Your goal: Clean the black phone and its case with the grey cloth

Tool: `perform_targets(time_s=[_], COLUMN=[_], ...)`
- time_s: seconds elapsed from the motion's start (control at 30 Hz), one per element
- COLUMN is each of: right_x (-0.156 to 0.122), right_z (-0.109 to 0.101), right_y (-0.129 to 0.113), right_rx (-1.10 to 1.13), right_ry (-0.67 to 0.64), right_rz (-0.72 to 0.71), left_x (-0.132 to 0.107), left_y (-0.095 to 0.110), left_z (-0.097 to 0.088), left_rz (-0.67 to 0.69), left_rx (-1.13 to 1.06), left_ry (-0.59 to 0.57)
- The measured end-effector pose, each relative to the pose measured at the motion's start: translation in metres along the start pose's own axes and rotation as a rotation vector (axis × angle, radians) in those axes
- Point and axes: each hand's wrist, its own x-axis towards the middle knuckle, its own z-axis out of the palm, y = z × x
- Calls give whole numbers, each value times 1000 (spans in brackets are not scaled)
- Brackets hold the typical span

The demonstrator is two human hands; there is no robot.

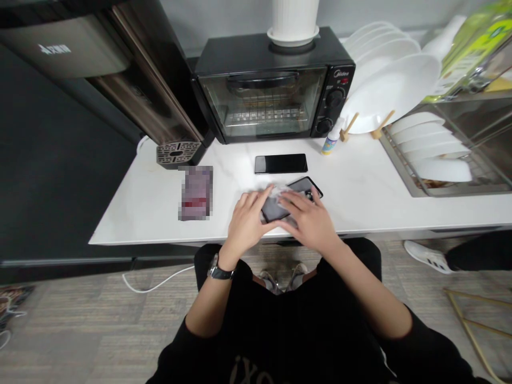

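On the white marble-look counter [360, 197], a dark smartphone [294, 200] lies tilted under both my hands, its lower end raised off the surface. My left hand [248, 221] grips its lower left edge. My right hand [308, 221] presses a crumpled white cloth [278, 194] onto its face, and the fingers hide much of the phone. A second black smartphone [280, 163] lies flat just beyond them, face up. A small spray bottle [332, 140] stands farther back on the right, and a pixelated packet [195, 193] lies to the left.
A black Midea toaster oven [272, 88] stands behind the phones. To the left are a dark appliance and its drip tray [178, 152]. White plates fill a dish rack [428, 149] on the right. A co-worker's white sneaker [426, 256] rests on the floor, right.
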Motion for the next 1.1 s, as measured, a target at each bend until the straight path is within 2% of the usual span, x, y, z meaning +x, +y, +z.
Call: perform_targets(time_s=[0.07,0.13,0.27,0.33,0.4,0.53,0.6,0.67,0.77,0.83,0.9,0.97,1.1], right_x=[1,-1,-6,-5,-2,-1,-6,-12,-15,-11,-1,9,14], right_z=[-5,-8,1,6,7,-9,-17,-18,-8,1,6,5,-7], right_y=[15,18,-10,-22,-19,13,21,16,-6,-18,-19,-7,23], right_rx=[-93,-106,104,148,98,-72,-81,-35,54,104,119,73,-122], right_ry=[82,106,-26,-67,-62,26,50,33,-45,-103,-129,-99,47], right_rz=[132,162,-106,-148,-94,95,130,83,-34,-95,-110,-62,154], left_x=[0,1,1,0,0,1,1,2,2,1,1,1,1], left_y=[1,1,0,0,-1,1,2,3,2,0,0,0,1], left_z=[0,0,0,0,0,0,0,0,-1,-1,0,0,0], left_rz=[0,-7,-8,-14,-10,-15,-30,-29,-18,-15,-12,-10,-28], left_rx=[-8,-13,-20,-16,-11,0,3,-1,0,8,12,13,11], left_ry=[5,3,-14,-15,-13,-4,0,0,-3,-12,-14,-8,3])
